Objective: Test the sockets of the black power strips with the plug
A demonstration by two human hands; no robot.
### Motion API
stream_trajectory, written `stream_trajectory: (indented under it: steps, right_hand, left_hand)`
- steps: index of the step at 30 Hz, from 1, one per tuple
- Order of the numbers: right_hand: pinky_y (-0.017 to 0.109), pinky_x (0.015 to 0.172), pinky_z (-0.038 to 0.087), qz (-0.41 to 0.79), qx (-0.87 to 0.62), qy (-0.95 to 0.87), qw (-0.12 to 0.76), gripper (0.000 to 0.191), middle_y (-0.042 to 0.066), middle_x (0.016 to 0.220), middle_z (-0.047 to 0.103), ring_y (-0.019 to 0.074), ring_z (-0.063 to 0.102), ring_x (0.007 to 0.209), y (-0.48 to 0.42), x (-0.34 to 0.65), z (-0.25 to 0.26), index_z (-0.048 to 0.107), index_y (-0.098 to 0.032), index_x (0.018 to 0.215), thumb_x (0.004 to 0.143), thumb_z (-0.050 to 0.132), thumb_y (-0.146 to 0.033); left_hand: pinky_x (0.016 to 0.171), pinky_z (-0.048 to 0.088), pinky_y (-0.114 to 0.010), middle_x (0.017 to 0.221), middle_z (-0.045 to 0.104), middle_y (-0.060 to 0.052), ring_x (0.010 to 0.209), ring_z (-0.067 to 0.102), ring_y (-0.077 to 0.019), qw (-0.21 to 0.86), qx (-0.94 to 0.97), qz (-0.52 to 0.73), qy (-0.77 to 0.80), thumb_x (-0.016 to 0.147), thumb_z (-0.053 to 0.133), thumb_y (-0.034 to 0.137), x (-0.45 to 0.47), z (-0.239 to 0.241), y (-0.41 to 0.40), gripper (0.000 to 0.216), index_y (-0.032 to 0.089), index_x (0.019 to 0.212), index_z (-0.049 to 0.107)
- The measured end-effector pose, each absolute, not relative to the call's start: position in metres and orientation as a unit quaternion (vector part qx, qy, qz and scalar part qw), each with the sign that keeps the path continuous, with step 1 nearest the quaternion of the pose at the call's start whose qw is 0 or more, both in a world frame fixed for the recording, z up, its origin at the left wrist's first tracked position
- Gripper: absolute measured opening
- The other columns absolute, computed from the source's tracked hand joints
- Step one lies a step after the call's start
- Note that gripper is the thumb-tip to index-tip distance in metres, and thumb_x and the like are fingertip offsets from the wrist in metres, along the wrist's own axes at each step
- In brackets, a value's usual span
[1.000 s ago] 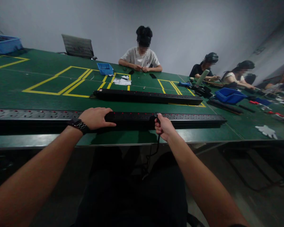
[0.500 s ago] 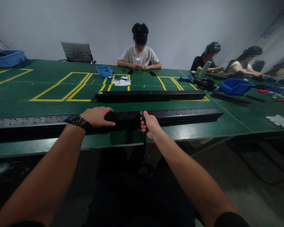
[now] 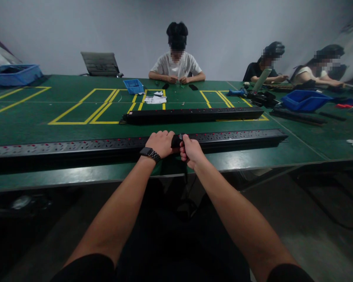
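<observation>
A long black power strip (image 3: 241, 136) lies across the near side of the green table, with a row of small red marks along its top. My left hand (image 3: 160, 143), with a dark watch at the wrist, lies over the strip's middle, its fingers wrapped round the far side. Close beside it, my right hand (image 3: 191, 150) is closed in a fist just above the strip. A small grey tip pokes out at its thumb, and a thin black cable seems to hang below; most of the held thing is hidden.
A second black power strip (image 3: 194, 115) lies farther back, parallel to the first. Beyond it are papers (image 3: 155, 99) and a small blue bin (image 3: 133, 86). Larger blue bins (image 3: 306, 101) stand to the sides. One person (image 3: 176, 66) sits opposite; others work at the right.
My left hand has slid right along the power strip, up beside my right hand, and its fingers now curl over the strip. The right hand keeps its grip. The view has shifted slightly.
</observation>
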State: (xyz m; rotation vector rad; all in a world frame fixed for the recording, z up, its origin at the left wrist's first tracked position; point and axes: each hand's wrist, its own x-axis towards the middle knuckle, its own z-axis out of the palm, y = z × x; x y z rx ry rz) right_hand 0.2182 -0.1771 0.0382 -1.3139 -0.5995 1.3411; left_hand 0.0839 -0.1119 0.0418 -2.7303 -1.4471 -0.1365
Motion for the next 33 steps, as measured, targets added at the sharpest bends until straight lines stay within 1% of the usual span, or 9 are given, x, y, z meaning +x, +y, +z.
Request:
stream_trajectory:
  steps: [7, 12, 15, 18, 21, 25, 28, 30, 33]
  right_hand:
    - [0.017, 0.031, 0.021, 0.571, -0.549, -0.257, 0.554, 0.045, -0.008, 0.044, 0.041, 0.005, 0.03, 0.029, -0.177, 0.218, 0.039, 0.049, -0.021, 0.073, 0.107, 0.047, -0.05]
    - [0.016, 0.03, 0.017, 0.566, -0.544, -0.259, 0.563, 0.044, -0.009, 0.043, 0.039, 0.0051, 0.028, 0.029, -0.178, 0.216, 0.037, 0.048, -0.021, 0.074, 0.108, 0.044, -0.05]
    - [0.016, 0.03, 0.014, 0.57, -0.539, -0.262, 0.563, 0.045, -0.01, 0.043, 0.037, 0.0048, 0.026, 0.029, -0.178, 0.216, 0.035, 0.048, -0.021, 0.075, 0.107, 0.045, -0.052]
    - [0.016, 0.03, 0.014, 0.569, -0.536, -0.262, 0.566, 0.045, -0.011, 0.043, 0.036, 0.0048, 0.025, 0.029, -0.179, 0.214, 0.035, 0.048, -0.022, 0.076, 0.107, 0.044, -0.053]
    - [0.016, 0.03, 0.013, 0.563, -0.531, -0.271, 0.572, 0.044, -0.01, 0.042, 0.035, 0.0046, 0.025, 0.029, -0.184, 0.211, 0.042, 0.048, -0.022, 0.075, 0.108, 0.042, -0.05]
    - [0.016, 0.031, 0.015, 0.557, -0.469, -0.328, 0.602, 0.045, -0.009, 0.042, 0.039, 0.0049, 0.028, 0.03, -0.196, 0.219, 0.061, 0.051, -0.021, 0.074, 0.106, 0.049, -0.052]
    - [0.016, 0.031, 0.017, 0.542, -0.432, -0.338, 0.637, 0.045, -0.009, 0.044, 0.04, 0.0047, 0.028, 0.03, -0.204, 0.238, 0.071, 0.051, -0.021, 0.075, 0.105, 0.05, -0.054]
    - [0.016, 0.031, 0.018, 0.528, -0.443, -0.336, 0.642, 0.046, -0.009, 0.044, 0.04, 0.0051, 0.029, 0.03, -0.206, 0.253, 0.071, 0.051, -0.021, 0.075, 0.105, 0.049, -0.055]
    - [0.017, 0.03, 0.02, 0.499, -0.509, -0.349, 0.608, 0.047, -0.007, 0.043, 0.043, 0.006, 0.033, 0.03, -0.206, 0.267, 0.061, 0.053, -0.021, 0.073, 0.105, 0.049, -0.055]
  left_hand:
    - [0.095, 0.041, -0.046, 0.125, 0.066, -0.017, 0.117, 0.06, -0.0368, 0.018, -0.878, -0.04, -0.477, 0.087, 0.06, 0.065, 0.085, 0.043, -0.114, 0.063, 0.023, 0.134, 0.056]
    - [0.093, 0.042, -0.047, 0.123, 0.066, -0.017, 0.115, 0.061, -0.0373, 0.024, -0.88, -0.044, -0.472, 0.086, 0.059, 0.069, 0.084, 0.043, -0.112, 0.066, 0.022, 0.133, 0.056]
    - [0.091, 0.043, -0.047, 0.122, 0.067, -0.017, 0.113, 0.061, -0.0376, 0.025, -0.882, -0.046, -0.468, 0.085, 0.059, 0.069, 0.085, 0.042, -0.11, 0.067, 0.022, 0.132, 0.056]
    - [0.09, 0.043, -0.046, 0.122, 0.067, -0.017, 0.113, 0.062, -0.037, 0.023, -0.883, -0.044, -0.468, 0.084, 0.06, 0.07, 0.085, 0.042, -0.109, 0.067, 0.023, 0.132, 0.056]
    - [0.09, 0.043, -0.046, 0.122, 0.067, -0.016, 0.113, 0.062, -0.0365, 0.024, -0.883, -0.042, -0.466, 0.085, 0.058, 0.074, 0.084, 0.043, -0.109, 0.07, 0.023, 0.132, 0.056]
    - [0.093, 0.042, -0.045, 0.123, 0.067, -0.016, 0.116, 0.061, -0.0364, 0.021, -0.882, -0.04, -0.469, 0.086, 0.053, 0.08, 0.083, 0.043, -0.11, 0.073, 0.024, 0.133, 0.056]
    - [0.093, 0.042, -0.045, 0.124, 0.067, -0.016, 0.115, 0.061, -0.0367, 0.014, -0.879, -0.046, -0.474, 0.083, 0.05, 0.085, 0.084, 0.043, -0.11, 0.078, 0.025, 0.133, 0.056]
    - [0.092, 0.042, -0.045, 0.123, 0.068, -0.015, 0.113, 0.062, -0.0366, 0.011, -0.878, -0.05, -0.475, 0.081, 0.05, 0.087, 0.084, 0.043, -0.11, 0.081, 0.025, 0.131, 0.057]
    - [0.089, 0.043, -0.045, 0.119, 0.069, -0.015, 0.11, 0.063, -0.0363, 0.015, -0.88, -0.058, -0.472, 0.079, 0.05, 0.089, 0.084, 0.042, -0.11, 0.08, 0.025, 0.126, 0.06]
